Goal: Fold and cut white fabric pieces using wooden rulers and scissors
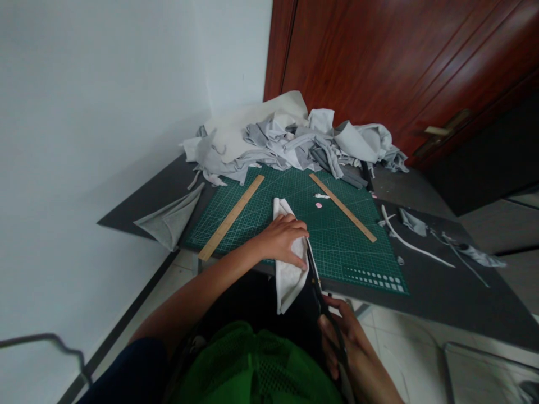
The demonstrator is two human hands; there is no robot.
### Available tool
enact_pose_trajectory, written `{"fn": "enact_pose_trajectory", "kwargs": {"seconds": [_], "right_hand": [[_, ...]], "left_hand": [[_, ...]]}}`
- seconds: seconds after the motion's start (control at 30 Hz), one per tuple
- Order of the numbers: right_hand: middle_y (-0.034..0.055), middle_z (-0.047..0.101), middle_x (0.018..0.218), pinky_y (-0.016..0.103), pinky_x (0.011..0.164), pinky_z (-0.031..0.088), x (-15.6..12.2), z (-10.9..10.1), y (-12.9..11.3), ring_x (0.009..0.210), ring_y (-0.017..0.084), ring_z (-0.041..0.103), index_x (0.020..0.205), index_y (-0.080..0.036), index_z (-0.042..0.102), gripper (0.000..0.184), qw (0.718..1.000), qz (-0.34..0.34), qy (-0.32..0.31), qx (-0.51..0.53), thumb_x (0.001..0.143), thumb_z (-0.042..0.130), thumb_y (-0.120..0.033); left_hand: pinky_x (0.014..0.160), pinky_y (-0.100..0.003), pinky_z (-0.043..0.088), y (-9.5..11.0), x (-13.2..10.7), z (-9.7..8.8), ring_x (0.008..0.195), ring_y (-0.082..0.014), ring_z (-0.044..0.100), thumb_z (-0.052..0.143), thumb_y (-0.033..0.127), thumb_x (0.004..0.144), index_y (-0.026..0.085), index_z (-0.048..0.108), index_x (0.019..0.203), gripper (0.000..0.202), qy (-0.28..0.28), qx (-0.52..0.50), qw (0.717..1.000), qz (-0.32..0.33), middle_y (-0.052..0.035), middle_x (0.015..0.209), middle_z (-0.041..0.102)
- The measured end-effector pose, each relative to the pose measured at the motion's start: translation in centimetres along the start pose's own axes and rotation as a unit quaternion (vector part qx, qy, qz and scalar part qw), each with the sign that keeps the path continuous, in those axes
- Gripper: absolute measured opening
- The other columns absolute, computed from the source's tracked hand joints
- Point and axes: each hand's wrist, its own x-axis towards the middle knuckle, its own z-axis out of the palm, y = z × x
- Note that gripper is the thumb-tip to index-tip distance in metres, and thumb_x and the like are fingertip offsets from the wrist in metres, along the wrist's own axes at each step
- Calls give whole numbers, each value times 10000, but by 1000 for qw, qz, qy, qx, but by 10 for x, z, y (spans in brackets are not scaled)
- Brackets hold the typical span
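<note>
My left hand presses flat on a folded piece of light grey fabric that lies on the green cutting mat and hangs over the table's near edge. My right hand grips black scissors by the handles. The blades run along the right edge of the fabric, just beside my left fingertips.
Two wooden rulers lie slanted on the mat. A heap of grey and white fabric fills the table's far end. A grey triangular piece sits at left, offcut strips at right. A wooden door stands behind.
</note>
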Motion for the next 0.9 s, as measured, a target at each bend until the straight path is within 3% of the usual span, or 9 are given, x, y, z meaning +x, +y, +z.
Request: {"fn": "enact_pose_trajectory", "kwargs": {"seconds": [0.27, 0.47, 0.9], "right_hand": [[-93, 497, 619, 175, 366, 328, 2, -2, 5, 404, 61, 366, 1312, -239, 442, 647, 1000, 4, -5, -12, 856, 658, -644], [-87, 524, 655, 174, 366, 317, 3, -4, 8, 404, 53, 359, 1314, -248, 429, 647, 1000, 11, -10, -12, 860, 657, -648], [-67, 557, 710, 177, 372, 314, -1, 1, 2, 410, 46, 367, 1320, -268, 464, 635, 1000, 13, 13, 10, 840, 690, -618]], "left_hand": [[959, -424, 360, 0, 0, 0, 1118, -308, 508, 787, 708, 669, 239, 680, 1154, 683, 2, 4, 1000, 1, -69, 1224, 630], [952, -424, 359, 0, 0, 1, 1110, -309, 515, 775, 719, 660, 211, 602, 1208, 767, 9, 10, 1000, -7, -84, 1245, 631], [971, -423, 352, 4, 0, -1, 1105, -313, 514, 805, 674, 645, 210, 542, 1131, 721, 15, -5, 1000, -20, -76, 1113, 639]]}}
